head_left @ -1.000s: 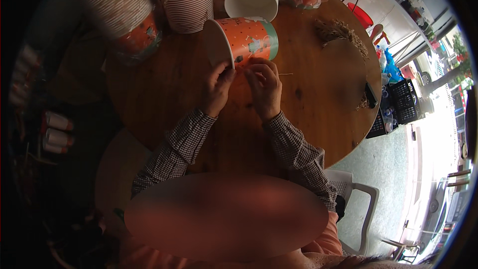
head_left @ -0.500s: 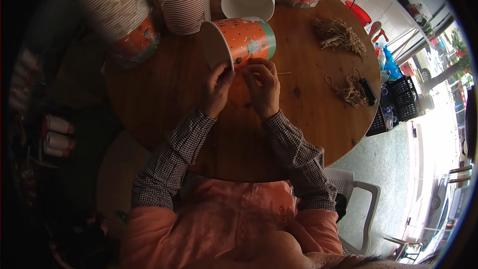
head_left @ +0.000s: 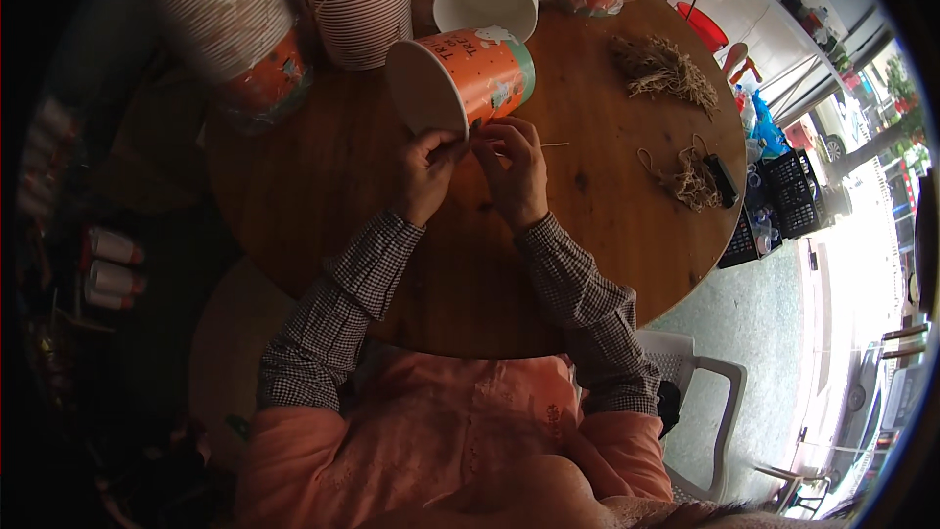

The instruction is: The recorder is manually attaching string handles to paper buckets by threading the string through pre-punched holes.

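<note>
An orange paper bucket point(head_left: 480, 73) with a green band lies on its side on the table, its open mouth turned left. My left hand point(head_left: 429, 176) is closed, thumb and fingers pinching the near edge of the bucket's rim. Right beside it, my right hand point(head_left: 516, 174) pinches in close to the bucket's lower side, fingers bent together. A thin straw-coloured cord point(head_left: 556, 144) sticks out to the right from behind these fingers. What lies between the two sets of fingertips is mostly hidden.
Tall stacks of paper buckets point(head_left: 357, 5) stand at the far left, some bagged. A white-lined bucket point(head_left: 485, 2) lies behind. On the right are a raffia bundle point(head_left: 671, 73), a loose cord tangle point(head_left: 693, 181) and a small black object point(head_left: 723, 179). A white chair point(head_left: 729, 411) stands near right.
The bucket has turned a little about its length and tilted, showing more of its printed top, and its mouth has shifted slightly left. Both hands stay near the rim.
</note>
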`<action>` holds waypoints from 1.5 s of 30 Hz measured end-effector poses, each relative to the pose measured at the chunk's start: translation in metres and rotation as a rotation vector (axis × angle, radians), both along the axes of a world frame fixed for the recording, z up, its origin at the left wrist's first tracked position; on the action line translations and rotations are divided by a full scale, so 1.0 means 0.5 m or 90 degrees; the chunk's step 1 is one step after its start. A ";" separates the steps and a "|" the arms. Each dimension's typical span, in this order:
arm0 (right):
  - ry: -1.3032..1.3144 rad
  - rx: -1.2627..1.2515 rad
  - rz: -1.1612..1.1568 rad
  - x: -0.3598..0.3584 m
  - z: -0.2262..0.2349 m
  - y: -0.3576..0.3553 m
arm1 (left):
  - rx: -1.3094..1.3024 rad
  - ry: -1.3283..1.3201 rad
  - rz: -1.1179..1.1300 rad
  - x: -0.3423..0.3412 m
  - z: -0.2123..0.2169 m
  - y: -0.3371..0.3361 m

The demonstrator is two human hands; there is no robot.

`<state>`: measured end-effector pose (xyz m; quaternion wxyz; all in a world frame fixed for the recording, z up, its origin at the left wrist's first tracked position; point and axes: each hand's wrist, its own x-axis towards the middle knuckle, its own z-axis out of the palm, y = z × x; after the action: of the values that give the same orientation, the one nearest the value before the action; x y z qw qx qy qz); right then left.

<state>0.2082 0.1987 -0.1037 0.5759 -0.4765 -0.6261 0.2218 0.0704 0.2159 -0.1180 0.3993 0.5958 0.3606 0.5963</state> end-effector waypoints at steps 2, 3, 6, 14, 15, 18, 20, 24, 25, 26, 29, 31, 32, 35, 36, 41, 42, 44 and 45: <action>-0.040 0.009 0.016 -0.001 -0.002 -0.001 | -0.012 0.008 0.025 -0.011 -0.007 0.012; -0.061 -0.017 0.025 -0.003 -0.002 -0.004 | 0.008 0.068 0.051 -0.017 -0.007 0.016; -0.071 -0.047 0.038 -0.003 -0.009 0.006 | 0.139 0.138 0.140 -0.019 0.006 0.017; -0.161 0.101 0.093 -0.001 -0.006 0.020 | 0.377 0.145 0.072 0.015 0.045 -0.003; -0.111 -0.012 0.070 -0.009 0.014 0.005 | 0.322 0.210 0.076 0.007 0.037 0.005; -0.050 -0.122 0.027 0.010 0.022 -0.016 | 0.228 0.010 0.035 0.031 0.046 0.038; -0.037 -0.120 0.008 0.035 0.028 -0.024 | 0.110 0.011 0.016 0.034 0.060 0.047; -0.053 -0.081 -0.018 0.066 0.038 -0.027 | 0.125 -0.022 -0.030 0.047 0.061 0.036; -0.102 0.026 -0.044 0.072 0.035 -0.024 | 0.073 -0.040 -0.070 0.049 0.057 0.031; -0.100 0.023 -0.039 0.067 0.040 -0.028 | 0.069 -0.039 -0.065 0.044 0.056 0.026; -0.218 0.113 -0.084 0.055 0.071 -0.046 | 0.068 -0.030 -0.050 0.036 0.069 0.014; -0.270 0.204 -0.072 0.054 0.076 -0.051 | 0.127 0.095 -0.033 0.037 0.075 0.008; -0.269 0.202 -0.073 0.053 0.080 -0.052 | 0.125 0.096 -0.034 0.035 0.071 0.010; -0.263 0.229 -0.095 0.053 0.082 -0.046 | 0.293 0.210 -0.004 0.032 0.066 0.010; -0.197 0.188 -0.086 0.056 0.081 -0.042 | 0.267 0.200 -0.049 0.032 0.072 0.007; 0.047 -0.116 0.048 0.081 0.067 -0.014 | 0.033 0.048 -0.186 0.024 0.058 0.017; 0.041 -0.062 0.010 0.082 0.066 -0.013 | -0.023 -0.021 -0.181 0.022 0.059 0.019; 0.033 -0.007 -0.025 0.081 0.074 -0.017 | -0.078 -0.091 -0.171 0.018 0.063 0.019; 0.018 -0.006 -0.022 0.081 0.084 -0.027 | -0.091 -0.101 -0.154 0.017 0.068 0.017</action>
<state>0.2486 0.1850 -0.0615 0.5862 -0.4870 -0.6085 0.2211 0.0791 0.2246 -0.0841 0.5367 0.5562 0.2952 0.5617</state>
